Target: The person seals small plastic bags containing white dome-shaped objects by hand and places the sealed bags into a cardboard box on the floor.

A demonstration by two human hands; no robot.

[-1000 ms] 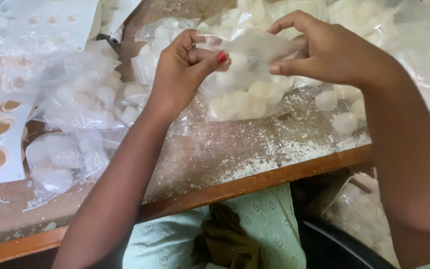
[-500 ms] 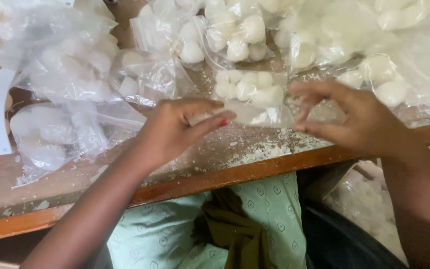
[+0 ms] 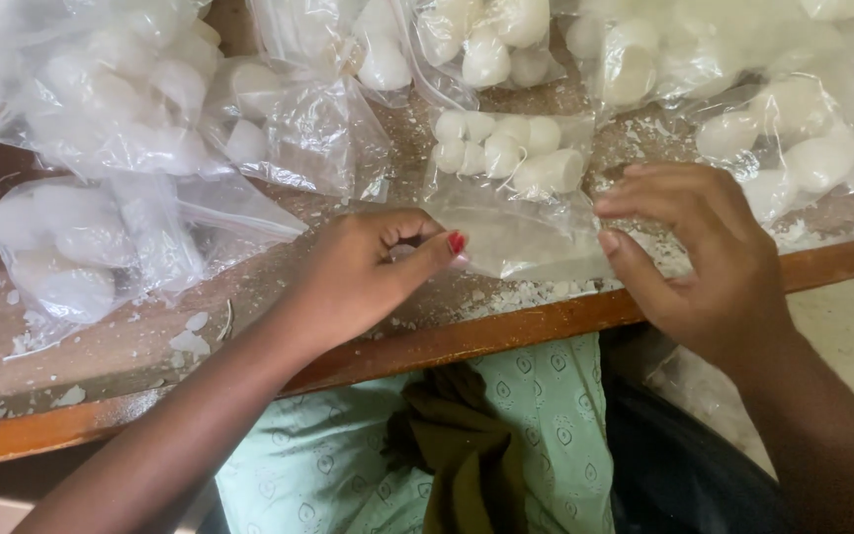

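Observation:
A small clear plastic bag (image 3: 511, 213) holding several white egg-shaped lumps (image 3: 506, 153) lies on the wooden table (image 3: 249, 366) near its front edge. My left hand (image 3: 373, 272) pinches the bag's open end at its left corner, thumb against curled fingers. My right hand (image 3: 699, 252) pinches the same end at its right corner with fingertips. The lumps sit at the bag's far end; the near part between my hands is flat and empty.
Several more clear bags of white lumps (image 3: 101, 109) crowd the table's back and left side, and others lie at the right (image 3: 793, 138). White crumbs (image 3: 516, 297) are scattered along the table's front edge. My green patterned clothing (image 3: 368, 455) shows below.
Both hands have come down from mid-air with the bag to the table's front edge. The bag now rests flat on the table, its open end between my fingers.

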